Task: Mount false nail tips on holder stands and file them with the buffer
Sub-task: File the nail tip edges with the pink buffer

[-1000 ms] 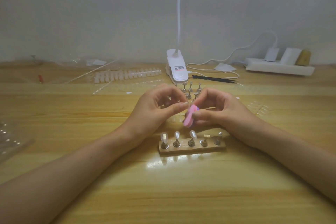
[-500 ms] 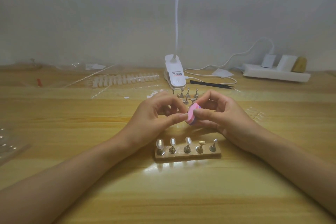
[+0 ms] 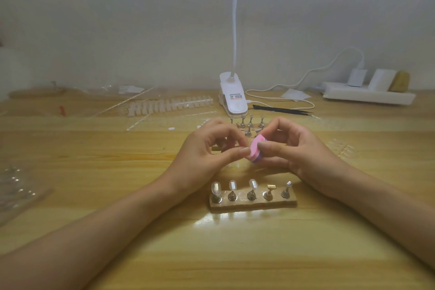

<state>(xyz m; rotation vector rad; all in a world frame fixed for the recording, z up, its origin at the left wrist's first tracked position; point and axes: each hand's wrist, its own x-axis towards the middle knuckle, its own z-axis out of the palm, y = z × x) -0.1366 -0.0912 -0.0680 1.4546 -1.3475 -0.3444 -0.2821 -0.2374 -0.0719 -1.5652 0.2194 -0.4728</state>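
The right hand (image 3: 303, 150) holds the pink-and-purple buffer (image 3: 255, 152) just above the surface (image 3: 235, 254), its fingers (image 3: 270, 147) curled round the block with the thumb on the pink face. The left hand (image 3: 207, 155) has its thumb and forefinger tips drawn together against the buffer's edge; whether they hold anything cannot be told. Nearer the person, the wooden holder block (image 3: 253, 203) carries five metal stands (image 3: 268, 194), and the three on the left bear clear nail tips (image 3: 233, 185).
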